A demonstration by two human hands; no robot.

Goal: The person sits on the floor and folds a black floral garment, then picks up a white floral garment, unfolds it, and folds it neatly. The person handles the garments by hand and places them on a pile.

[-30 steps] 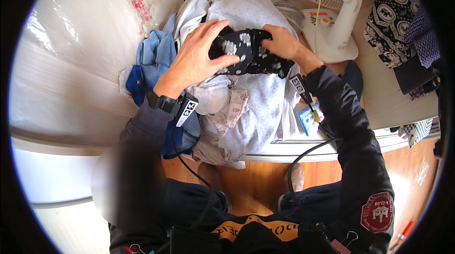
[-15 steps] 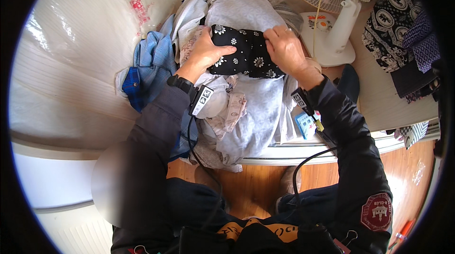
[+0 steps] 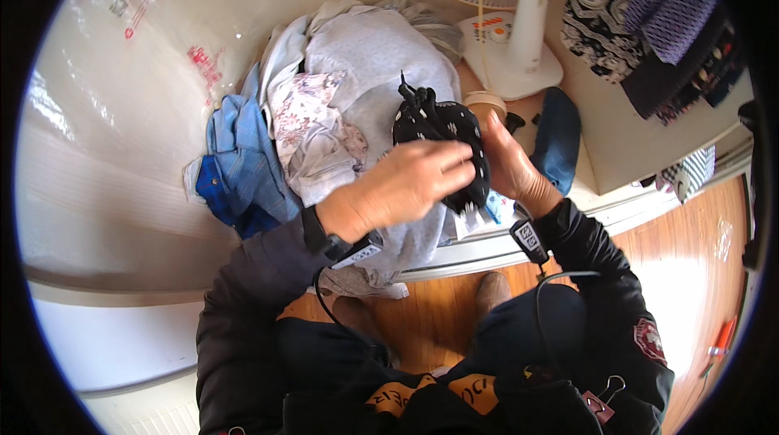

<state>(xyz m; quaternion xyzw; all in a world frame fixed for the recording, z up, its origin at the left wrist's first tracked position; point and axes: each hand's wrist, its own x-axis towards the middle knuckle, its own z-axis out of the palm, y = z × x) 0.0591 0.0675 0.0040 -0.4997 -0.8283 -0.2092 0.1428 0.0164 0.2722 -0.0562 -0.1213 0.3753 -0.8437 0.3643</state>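
A black cloth with small white flowers [image 3: 434,120] is bunched into a compact bundle with a knotted-looking tuft at its top. My right hand [image 3: 511,161] grips the bundle's right side, thumb up, its other fingers largely hidden behind the cloth. Across the bundle's near face lies my left hand [image 3: 406,187], its bent fingers pressed on the fabric and slightly blurred. Under and behind the bundle spreads a pile of light grey cloth [image 3: 365,45]. A pale floral garment [image 3: 312,122] rests on the pile's left part, beside a blue checked shirt [image 3: 235,139].
A white electric fan [image 3: 527,53] stands behind on the right, with a dark blue cloth item [image 3: 556,139] before it. Patterned cloths [image 3: 604,9] hang at the far right. Clear plastic sheeting [image 3: 138,78] covers the left wall. A pale rail [image 3: 454,256] edges the wooden floor [image 3: 438,317].
The black floral cloth went from a flat folded panel to a bunched bundle, uncovering the pale floral garment. My left hand moved right and nearer, across the cloth. The view shifted.
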